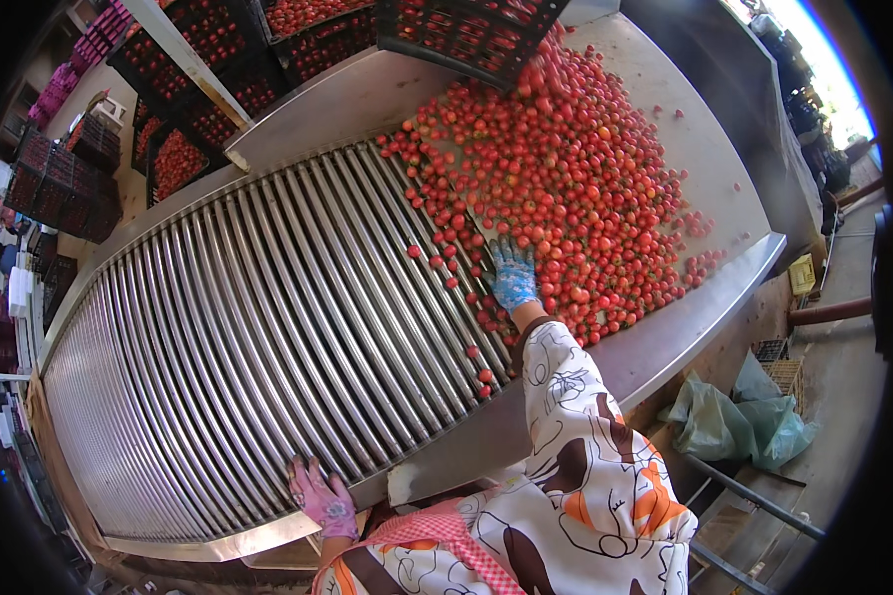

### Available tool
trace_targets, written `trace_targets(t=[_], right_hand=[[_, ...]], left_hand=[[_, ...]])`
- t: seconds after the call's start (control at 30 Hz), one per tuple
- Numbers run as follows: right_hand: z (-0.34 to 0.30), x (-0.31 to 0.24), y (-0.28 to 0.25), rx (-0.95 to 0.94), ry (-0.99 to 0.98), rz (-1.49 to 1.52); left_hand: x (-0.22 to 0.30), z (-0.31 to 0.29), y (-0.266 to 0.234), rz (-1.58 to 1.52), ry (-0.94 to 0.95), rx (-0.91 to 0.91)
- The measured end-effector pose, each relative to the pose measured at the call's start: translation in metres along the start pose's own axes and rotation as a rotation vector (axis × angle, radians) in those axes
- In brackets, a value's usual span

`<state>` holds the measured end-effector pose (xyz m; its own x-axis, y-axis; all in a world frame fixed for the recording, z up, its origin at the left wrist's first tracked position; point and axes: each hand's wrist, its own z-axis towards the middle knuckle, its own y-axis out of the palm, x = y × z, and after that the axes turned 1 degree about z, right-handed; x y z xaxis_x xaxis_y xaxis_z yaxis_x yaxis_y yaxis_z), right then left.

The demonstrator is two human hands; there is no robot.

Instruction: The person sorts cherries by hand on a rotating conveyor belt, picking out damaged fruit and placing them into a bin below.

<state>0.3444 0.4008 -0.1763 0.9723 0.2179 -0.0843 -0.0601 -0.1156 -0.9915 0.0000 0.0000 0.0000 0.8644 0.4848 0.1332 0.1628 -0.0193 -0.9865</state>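
Small red tomatoes (575, 208) lie in a broad heap on the metal feed tray (729, 213). Along the heap's left edge, my right hand (513, 278) in a blue patterned glove reaches out flat, fingers apart and touching tomatoes where the tray meets the rollers. My left hand (324, 499) wears a pink glove and rests on the near edge of the metal roller bed (238, 327), its fingers stretched over the rollers with nothing in them. Some loose tomatoes sit on the rollers nearest the heap. At the far side a tilted black crate (466, 40) spills tomatoes onto the tray.
Stacked black crates of tomatoes (179, 159) stand beyond the roller bed, behind a pale metal post (189, 59). A raised metal rim (704, 317) borders the tray on the near right. Green plastic bags (744, 421) and a yellow container (802, 275) lie to the right.
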Motion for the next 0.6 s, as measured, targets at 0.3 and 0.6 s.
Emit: trace_targets(t=[0.3, 0.6], right_hand=[[0.027, 0.023, -0.028, -0.007, 0.011, 0.008], [0.027, 0.03, -0.028, -0.041, 0.014, 0.027]], left_hand=[[0.025, 0.016, 0.012, -0.013, -0.02, 0.001], [0.022, 0.011, 0.018, -0.025, 0.028, 0.057]])
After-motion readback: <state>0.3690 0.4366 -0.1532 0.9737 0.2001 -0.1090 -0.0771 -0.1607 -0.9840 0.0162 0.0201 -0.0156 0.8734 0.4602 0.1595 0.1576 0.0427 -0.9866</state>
